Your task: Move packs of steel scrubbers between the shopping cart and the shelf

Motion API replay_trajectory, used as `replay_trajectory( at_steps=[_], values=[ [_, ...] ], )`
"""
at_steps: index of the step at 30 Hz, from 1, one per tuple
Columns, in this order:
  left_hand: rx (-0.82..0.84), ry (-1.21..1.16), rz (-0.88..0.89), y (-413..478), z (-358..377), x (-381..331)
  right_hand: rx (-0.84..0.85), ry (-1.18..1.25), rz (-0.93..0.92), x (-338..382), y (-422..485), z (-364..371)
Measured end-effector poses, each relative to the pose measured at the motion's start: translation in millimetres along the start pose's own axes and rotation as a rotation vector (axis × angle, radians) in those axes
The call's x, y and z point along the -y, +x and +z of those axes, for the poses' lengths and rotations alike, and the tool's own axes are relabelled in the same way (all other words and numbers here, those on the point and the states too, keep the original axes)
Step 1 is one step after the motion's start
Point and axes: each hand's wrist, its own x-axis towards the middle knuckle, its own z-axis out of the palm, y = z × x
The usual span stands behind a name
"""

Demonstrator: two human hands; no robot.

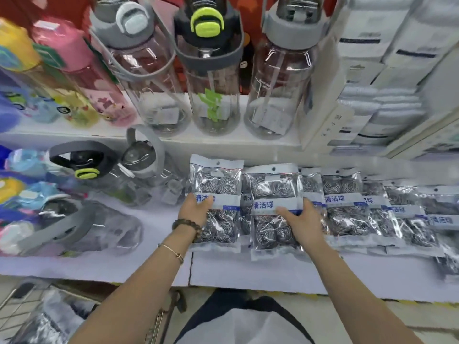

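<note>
Here, both hands work at the lower shelf (149, 266). The left hand (196, 211), with a bead bracelet (188, 227) at the wrist, grips the leftmost pack of steel scrubbers (218, 184) by its left edge, thumb across the blue-lettered label. The right hand (301, 218) grasps the neighbouring pack (272, 184) by its right edge, thumb on the label and fingers tucked behind. Both packs sit on the shelf, just beside each other. A row of more packs (347, 214) runs off to the right. Clear water bottles (213, 100) stand on the shelf above. The shopping cart (15, 301) is at lower left and holds blurred silvery packs (57, 316).
</note>
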Motion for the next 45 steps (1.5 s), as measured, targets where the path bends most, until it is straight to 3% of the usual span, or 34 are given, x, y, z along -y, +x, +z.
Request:
replay_trajectory(
  at_steps=[13,19,23,27,29,33,45],
  values=[
    [0.007,-0.011,-0.114,34.9,12.1,-5.8,0.041,0.038,0.160,1.6,47.6,32.5],
    [-0.066,0.010,-0.089,42.4,17.7,0.4,0.026,-0.174,0.111,-2.2,46.8,45.9],
    [-0.092,0.013,-0.019,42.4,15.0,5.7,-0.057,-0.288,-0.021,3.4,41.1,42.8],
    [-0.203,0.373,0.325,29.7,12.1,14.6,-0.094,-0.527,-0.300,6.9,34.2,35.9],
    [-0.135,0.629,0.473,22.4,17.2,18.3,0.057,-0.643,-0.341,9.1,28.6,40.1],
    [0.038,0.988,0.517,22.1,36.5,24.6,0.296,-0.892,-0.389,4.9,23.4,56.2],
    [-0.018,1.047,0.459,31.3,55.7,23.1,0.335,-1.076,-0.378,-4.7,34.6,72.0]
  ],
)
